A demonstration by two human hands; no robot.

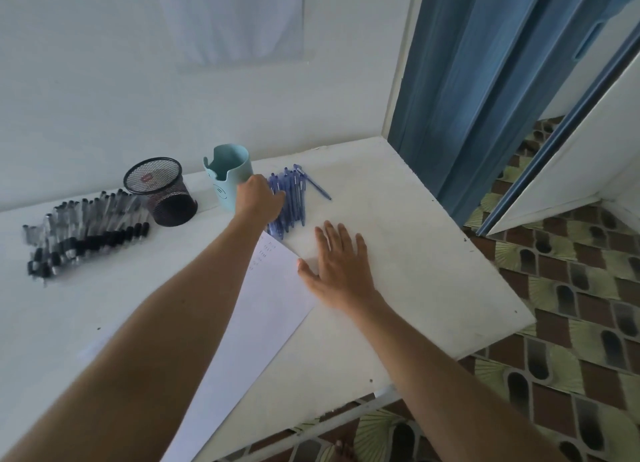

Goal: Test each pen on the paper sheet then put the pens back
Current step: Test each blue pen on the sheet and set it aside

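Head view, hidden items first. The left hand [258, 198] lies over the near-left part of the blue pens [294, 198], and its fingers are turned away from the camera. Whether they pinch a pen or only touch the pile cannot be determined. The left forearm crosses the paper sheet [266, 309] and covers much of its left side. Small marks at the sheet's far corner are too small to read. The black pens [86, 229] are blurred, so individual pens are hard to separate.

The right hand [341, 264] rests flat on the table [433, 260] with fingers straight and spread, holding nothing. Its thumb is at the right edge of the paper sheet.

Blue pens lie in a loose pile just right of a teal holder [228, 174]; one pen [313, 182] lies slightly apart at the far right. A black mesh holder [162, 191] stands left of the teal holder, with the black pens laid in a row beside it.

The table is white and stands against a white wall. A blue panel [467, 80] stands to the right, above a patterned tile floor [571, 305].
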